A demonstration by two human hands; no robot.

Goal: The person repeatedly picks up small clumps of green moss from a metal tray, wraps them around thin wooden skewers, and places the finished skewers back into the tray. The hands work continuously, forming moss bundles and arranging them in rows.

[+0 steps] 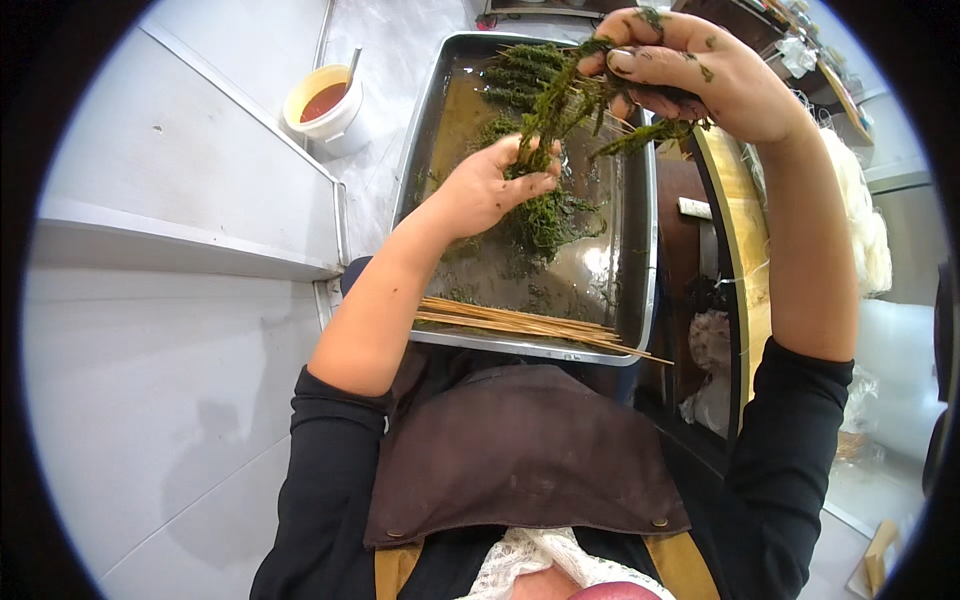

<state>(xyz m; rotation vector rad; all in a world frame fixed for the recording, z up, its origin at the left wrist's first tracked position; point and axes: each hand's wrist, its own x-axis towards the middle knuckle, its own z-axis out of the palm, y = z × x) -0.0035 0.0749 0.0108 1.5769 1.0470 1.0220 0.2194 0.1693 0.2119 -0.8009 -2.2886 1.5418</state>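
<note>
Raised over the far right rim of a metal tray (650, 250), my right hand (700, 75) pinches a clump of stringy dark-green strands (560, 105), like moss or seaweed. Bits of green stick to its fingers. Lower and to the left, my left hand (497, 188) closes its fingers on the hanging end of the same strands. Below it in the tray lies a loose green heap (548, 225). At the tray's far end, several thin sticks coated in green (520, 75) lie side by side. Bare thin wooden skewers (510, 322) lie across the near end.
A white bucket (345, 132) with reddish-orange contents and an upright handle stands on the floor at far left. White panels (170, 240) run along the left. To the right are a wooden-edged shelf (735, 200) and white fibrous bundles (860, 210).
</note>
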